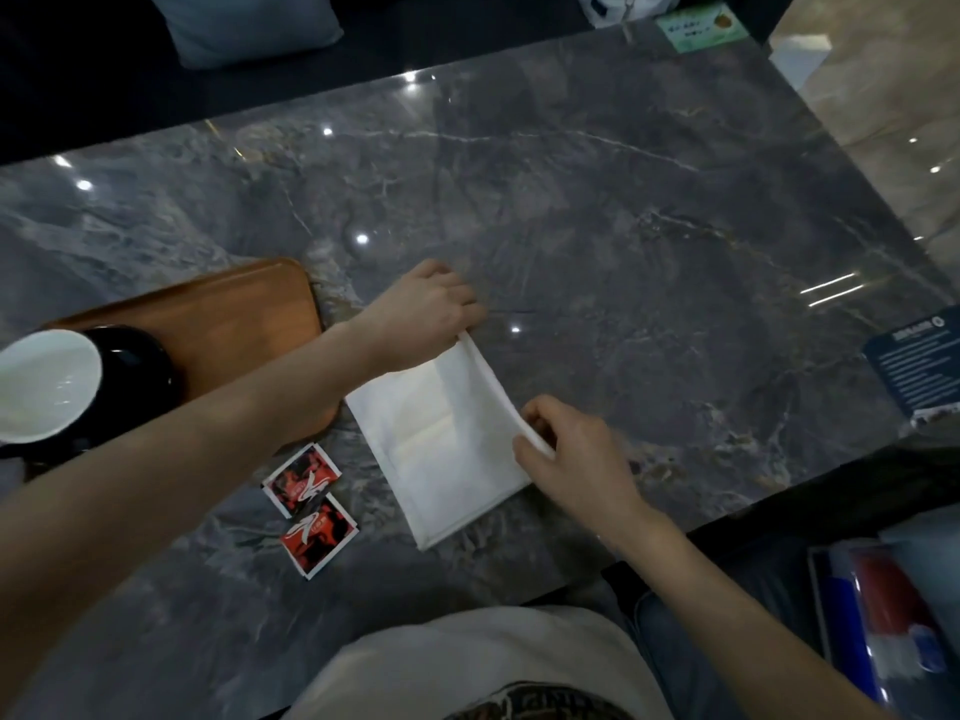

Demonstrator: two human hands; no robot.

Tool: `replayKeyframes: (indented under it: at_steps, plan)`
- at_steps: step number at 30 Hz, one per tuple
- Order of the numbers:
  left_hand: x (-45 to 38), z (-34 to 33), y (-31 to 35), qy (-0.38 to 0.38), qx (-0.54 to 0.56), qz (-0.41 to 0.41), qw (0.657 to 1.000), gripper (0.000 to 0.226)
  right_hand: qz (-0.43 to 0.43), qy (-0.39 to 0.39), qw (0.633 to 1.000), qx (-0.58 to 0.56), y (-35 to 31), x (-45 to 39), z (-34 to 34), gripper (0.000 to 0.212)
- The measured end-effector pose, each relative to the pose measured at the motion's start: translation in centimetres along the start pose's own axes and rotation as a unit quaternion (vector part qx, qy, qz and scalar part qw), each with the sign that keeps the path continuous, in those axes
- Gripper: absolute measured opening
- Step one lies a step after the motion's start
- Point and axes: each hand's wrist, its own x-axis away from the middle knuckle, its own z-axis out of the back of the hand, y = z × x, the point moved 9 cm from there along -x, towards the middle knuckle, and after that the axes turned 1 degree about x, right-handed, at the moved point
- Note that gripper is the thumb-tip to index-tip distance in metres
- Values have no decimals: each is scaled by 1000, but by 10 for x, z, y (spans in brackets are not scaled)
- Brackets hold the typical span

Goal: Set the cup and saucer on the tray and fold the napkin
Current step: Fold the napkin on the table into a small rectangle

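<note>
Looking down: I see two bare arms over a shiny grey stone table [597, 210].
Napkin: the white napkin [441, 449] lies flat on the table, near the middle, a bit toward 6 o'clock. Its far long edge is rolled or folded up into a thin raised strip.
Left hand: my left hand [423, 309] is at the 12 o'clock end of that strip. The fingers are curled shut and pinch the napkin corner.
Right hand: my right hand [566, 454] is at the 4 o'clock end of the strip. The thumb and fingers pinch the napkin edge there.
Tray: the brown wooden tray [244, 314] sits on the table at 9 o'clock from the napkin. My left arm crosses over its near corner.
Cup: the cup [47, 387] is black outside and white inside. It is on the tray's near left part, at 9 o'clock, tipped toward me in this wide view.
Saucer: I cannot tell where it is. A dark shape under the cup may be it.
Packets: two small red and black packets [311, 506] lie on the table at 8 o'clock from the napkin, just beside each other.
Card: a dark blue card [914, 371] lies at the table edge at 3 o'clock.
</note>
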Motion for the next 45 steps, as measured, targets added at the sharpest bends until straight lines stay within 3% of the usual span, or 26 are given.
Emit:
replayKeyframes:
  at_steps: [7, 12, 17, 21, 27, 33, 36, 42, 45]
  plan:
    - [54, -5, -9, 7, -29, 5, 1000, 24, 162, 35, 981, 103, -42, 26, -40, 20]
    - [89, -8, -18, 39, 36, 71, 996, 19, 209, 27, 968, 135, -56, 28, -66, 20]
    - [112, -22, -19, 27, 37, 81, 996, 13, 254, 22, 955, 152, -68, 28, -84, 21]
    - [127, -40, -20, 17, 54, 90, 994, 28, 274, 5, 947, 166, -66, 30, -99, 23]
    - [134, -53, -27, 34, 72, 108, 991, 32, 308, -30, 929, 201, -62, 30, -119, 7]
    - [133, -58, -26, 23, 71, 105, 992, 25, 326, -29, 927, 182, -58, 30, -128, 12]
    - [130, -60, -25, -8, 58, 105, 993, 14, 348, -21, 923, 163, -60, 35, -129, 6]
    - [123, -62, -23, -57, 53, 120, 990, 28, 378, -12, 915, 141, -65, 43, -129, 17]
    - [124, -66, -25, -72, 46, 136, 987, 28, 382, -19, 913, 143, -66, 45, -133, 9]
